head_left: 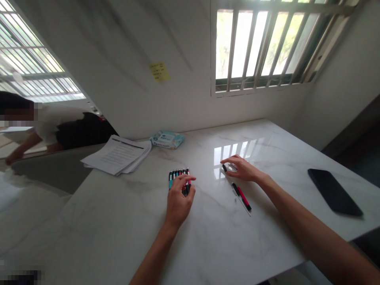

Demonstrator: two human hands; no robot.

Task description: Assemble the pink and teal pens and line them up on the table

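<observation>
From how things lay, you seemed well along: a row of pens [179,174], apparently whole and set side by side, lay just past your left hand [180,194] at 12 o'clock, partly hidden under its fingers. What looked unfinished lay at about 3 o'clock from that row: a red and black barrel [242,196], a short black piece [236,189], a thin pale rod [247,211] and a tiny grey bit [235,200], all at 6 o'clock from your right hand [242,168].

Your left hand arched over the pens, index finger stretched toward 2 o'clock and thumb standing apart from it, pinching nothing that showed. Your right thumb and index finger bracketed a small black part [225,168] on the table; you could not tell from this view whether they gripped it.

As for writing, no brand could be made out on the pens. At 10 o'clock from them, the stacked papers [117,156] carried a dark heading strip over printed lines too small to read. Between 11 and 12, a pale blue packet [168,139] bore blurred lettering, and on the wall above it a yellow note [159,72] held several illegible lines.
</observation>
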